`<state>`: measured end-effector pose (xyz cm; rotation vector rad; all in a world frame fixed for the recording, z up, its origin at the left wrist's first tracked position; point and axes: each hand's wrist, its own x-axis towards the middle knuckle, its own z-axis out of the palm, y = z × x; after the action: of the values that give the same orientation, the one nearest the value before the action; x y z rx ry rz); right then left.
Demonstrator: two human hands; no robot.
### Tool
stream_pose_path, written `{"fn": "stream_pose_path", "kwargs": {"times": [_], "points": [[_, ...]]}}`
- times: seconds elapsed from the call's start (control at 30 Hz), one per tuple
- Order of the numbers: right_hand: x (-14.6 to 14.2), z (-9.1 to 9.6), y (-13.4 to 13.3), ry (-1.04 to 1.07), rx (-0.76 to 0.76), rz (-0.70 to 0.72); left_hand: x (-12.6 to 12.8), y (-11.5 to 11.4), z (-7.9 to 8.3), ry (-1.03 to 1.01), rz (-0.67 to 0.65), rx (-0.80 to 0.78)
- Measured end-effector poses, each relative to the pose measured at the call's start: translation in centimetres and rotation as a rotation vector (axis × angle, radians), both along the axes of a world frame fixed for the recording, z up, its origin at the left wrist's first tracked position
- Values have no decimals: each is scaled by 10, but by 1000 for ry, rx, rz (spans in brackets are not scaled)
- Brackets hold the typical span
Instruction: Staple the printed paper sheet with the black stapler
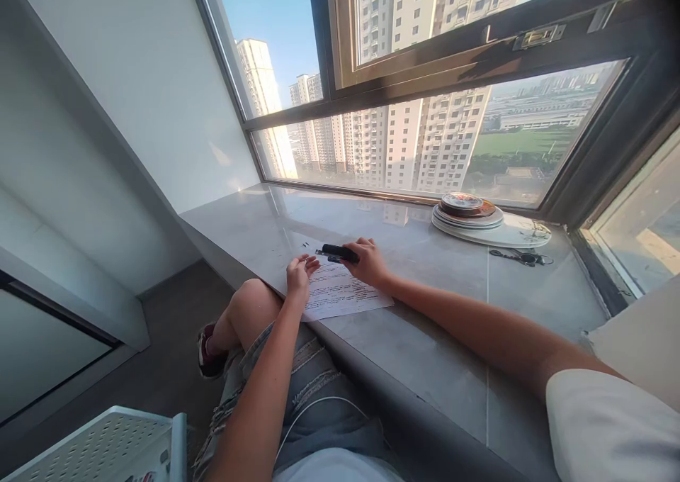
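My right hand [367,264] is wrapped around a black stapler [334,250], whose two arms are spread apart and point left. Just in front of the stapler's tip is my left hand [300,275], its fingers stretched out and apart, with nothing visible in them. Under both hands lies a printed sheet of paper [345,290] on the grey windowsill [440,340], reaching its front edge. A few tiny dark bits [305,244], too small to name, rest on the sill beyond my left hand.
Stacked plates [465,220] stand on a white oval board [523,231] by the window. Near them lies a dark item with a ring, perhaps keys [523,256]. A pale perforated basket [106,443] is at lower left. A white cable [319,401] crosses my lap.
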<state>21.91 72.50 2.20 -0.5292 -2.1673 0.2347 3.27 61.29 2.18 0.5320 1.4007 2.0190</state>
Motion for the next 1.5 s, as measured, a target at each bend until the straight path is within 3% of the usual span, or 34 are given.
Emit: {"fn": "stream_pose_path", "kwargs": {"times": [0.13, 0.23, 0.37, 0.53, 0.73, 0.83, 0.93, 1.23, 1.5], "points": [[2, 5, 10, -21, -346, 32, -1, -4, 1, 15, -42, 45], [2, 5, 15, -52, -405, 101, 2, -8, 4, 90, -61, 108], [0, 2, 12, -30, -309, 108, 7, -14, 13, 172, -107, 152], [2, 2, 3, 107, 24, 101, 20, -24, 29, 288, -229, 86], [2, 4, -9, 92, 331, 262, 36, -41, 54, 514, -397, 157], [-1, 5, -11, 78, 365, 297, 43, -48, 64, 515, -501, 163], [-1, 4, -9, 48, 388, 324, 48, -50, 70, 504, -519, 148], [-2, 4, -12, 140, 292, 349, 47, -50, 67, 408, -584, 188], [0, 6, -12, 183, 257, 329, 36, -45, 62, 427, -385, 98]]}}
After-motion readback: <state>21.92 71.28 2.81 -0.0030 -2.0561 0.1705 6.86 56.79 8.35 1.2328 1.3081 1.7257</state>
